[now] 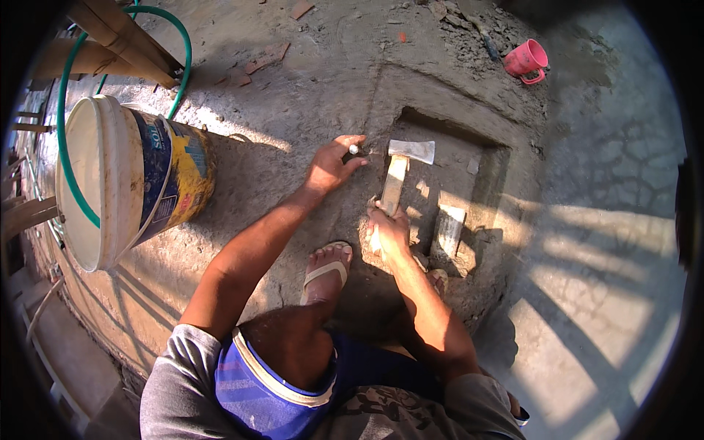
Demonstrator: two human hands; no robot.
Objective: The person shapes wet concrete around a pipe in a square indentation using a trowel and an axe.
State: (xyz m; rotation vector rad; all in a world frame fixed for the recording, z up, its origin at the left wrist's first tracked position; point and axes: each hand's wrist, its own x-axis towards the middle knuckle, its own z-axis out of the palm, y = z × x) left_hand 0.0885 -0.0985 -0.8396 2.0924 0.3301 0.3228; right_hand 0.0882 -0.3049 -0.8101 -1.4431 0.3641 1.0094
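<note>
My right hand (389, 226) grips the wooden handle (394, 187) of a hammer with a pale metal head (411, 149), held over a rectangular recess (469, 121) in rough grey ground. My left hand (334, 165) is by the recess's left edge, thumb and forefinger apart around a small pale round-tipped object (354, 149); whether it touches that is unclear. A whitish oblong piece (449, 227) lies in the lower right of the recess. My sandalled left foot (325, 271) is just below my left hand.
A paint bucket (172, 183) with a green hose (61, 136) over it stands left, near bamboo poles (125, 40). A pink mug (522, 60) sits at the upper right amid rubble (469, 33). Red fragments (260, 62) lie beyond; smoother cracked concrete (609, 154) is right.
</note>
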